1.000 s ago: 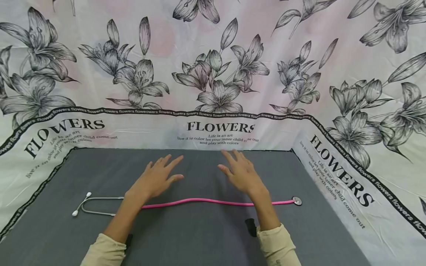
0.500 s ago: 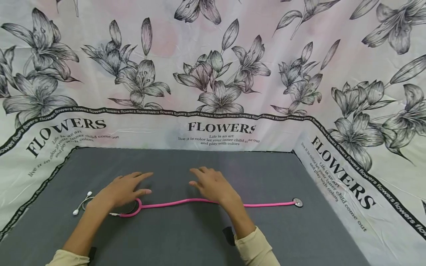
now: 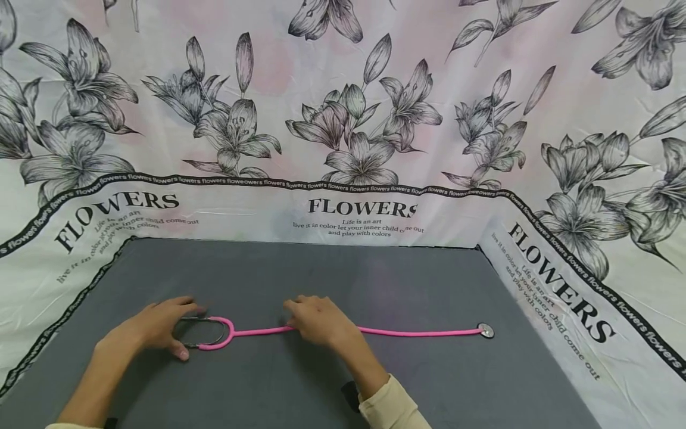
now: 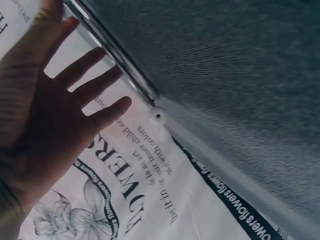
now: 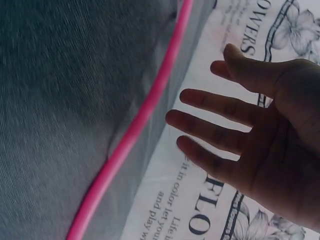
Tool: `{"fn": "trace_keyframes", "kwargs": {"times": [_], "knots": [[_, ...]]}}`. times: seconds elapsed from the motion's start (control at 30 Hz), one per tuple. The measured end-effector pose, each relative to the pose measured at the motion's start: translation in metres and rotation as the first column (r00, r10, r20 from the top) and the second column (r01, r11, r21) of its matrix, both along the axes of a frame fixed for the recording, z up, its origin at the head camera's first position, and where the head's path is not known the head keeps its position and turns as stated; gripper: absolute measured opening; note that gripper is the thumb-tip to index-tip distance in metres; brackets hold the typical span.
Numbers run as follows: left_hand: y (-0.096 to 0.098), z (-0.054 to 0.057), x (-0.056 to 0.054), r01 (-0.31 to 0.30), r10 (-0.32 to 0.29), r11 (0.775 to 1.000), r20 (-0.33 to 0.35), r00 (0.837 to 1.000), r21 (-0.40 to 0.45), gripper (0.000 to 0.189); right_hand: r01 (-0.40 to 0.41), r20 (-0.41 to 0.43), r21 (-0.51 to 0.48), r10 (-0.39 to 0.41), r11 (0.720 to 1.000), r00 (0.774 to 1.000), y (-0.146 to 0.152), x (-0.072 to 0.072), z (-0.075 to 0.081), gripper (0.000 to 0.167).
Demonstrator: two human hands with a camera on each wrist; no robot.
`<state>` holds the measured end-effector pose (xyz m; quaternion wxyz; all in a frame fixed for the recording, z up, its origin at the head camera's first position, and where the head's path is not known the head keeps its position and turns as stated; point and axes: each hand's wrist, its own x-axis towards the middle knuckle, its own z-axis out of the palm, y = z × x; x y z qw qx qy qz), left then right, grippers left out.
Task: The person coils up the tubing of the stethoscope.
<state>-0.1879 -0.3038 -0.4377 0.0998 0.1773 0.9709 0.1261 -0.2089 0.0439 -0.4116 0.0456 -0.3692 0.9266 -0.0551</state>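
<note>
A stethoscope lies straight across the grey mat (image 3: 407, 286), its pink tube (image 3: 418, 331) ending in a metal chest piece (image 3: 486, 330) at the right. My left hand (image 3: 155, 325) hovers at the metal ear tubes (image 3: 206, 319), thumb on the near side and fingers on the far side. In the left wrist view that hand (image 4: 55, 125) has straight fingers beside the metal tubes (image 4: 115, 55) and a white ear tip (image 4: 157, 116). My right hand (image 3: 316, 319) is over the tube's middle. In the right wrist view its fingers (image 5: 215, 132) are spread beside the pink tube (image 5: 145, 112).
A floral cloth (image 3: 343, 119) printed with "FLOWERS" stands up round the mat at the back and on both sides. Cream sleeves cover both forearms. The mat's near and right parts are bare grey fabric.
Both hands have moved left and back toward me, coming down from the far side of the mat onto the stethoscope. The left hand now covers the ear tips.
</note>
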Motion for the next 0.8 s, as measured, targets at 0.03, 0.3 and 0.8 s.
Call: {"fn": "trace_keyframes", "kwargs": {"times": [0.03,0.3,0.8], "knots": [[-0.002,-0.001,0.000,-0.001,0.001,1.000,-0.006,1.000,-0.001,0.091,0.010,0.019,0.018,-0.010,1.000,1.000,-0.002,0.001,-0.002,0.036],[-0.002,-0.009,0.001,0.004,-0.009,0.999,-0.121,0.993,-0.037,0.055,0.082,0.117,0.097,-0.093,0.992,0.989,-0.008,0.007,-0.013,0.028],[0.018,-0.026,-0.009,0.125,-0.084,0.983,-0.269,0.960,0.137,0.053,0.041,0.085,-0.243,-0.021,0.969,0.996,0.045,-0.024,0.019,0.023]]}}
